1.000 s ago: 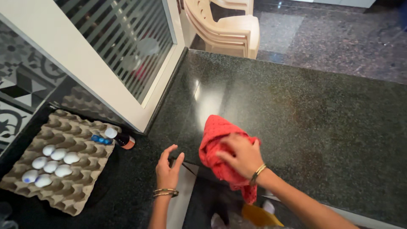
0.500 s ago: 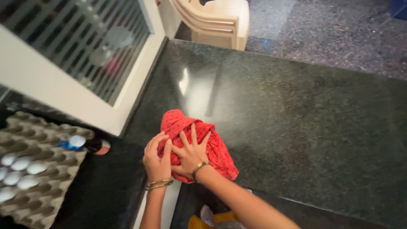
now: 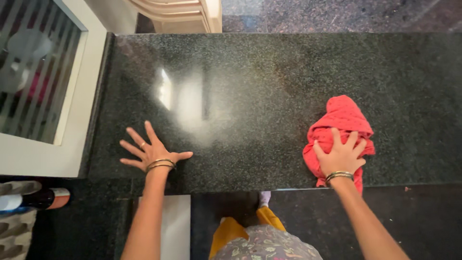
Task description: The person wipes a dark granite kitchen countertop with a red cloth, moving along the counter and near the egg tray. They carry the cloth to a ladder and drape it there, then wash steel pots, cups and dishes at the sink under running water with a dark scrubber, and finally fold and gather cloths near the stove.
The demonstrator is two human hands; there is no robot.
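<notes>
My right hand (image 3: 340, 155) presses flat on a crumpled red cloth (image 3: 341, 120) at the right of a polished black granite countertop (image 3: 269, 72), near its front edge. My left hand (image 3: 147, 150) lies palm down with fingers spread on the bare stone at the counter's left, holding nothing. Both wrists wear gold bangles.
A white-framed window with frosted striped glass (image 3: 38, 72) borders the counter on the left. A dark bottle with an orange end (image 3: 36, 199) and the corner of a cardboard egg tray (image 3: 14, 236) lie at lower left. A cream plastic chair (image 3: 183, 12) stands beyond the counter.
My right hand has slid the red cloth from the counter's left side to the right. My left hand has come off the cloth and now rests flat on the stone.
</notes>
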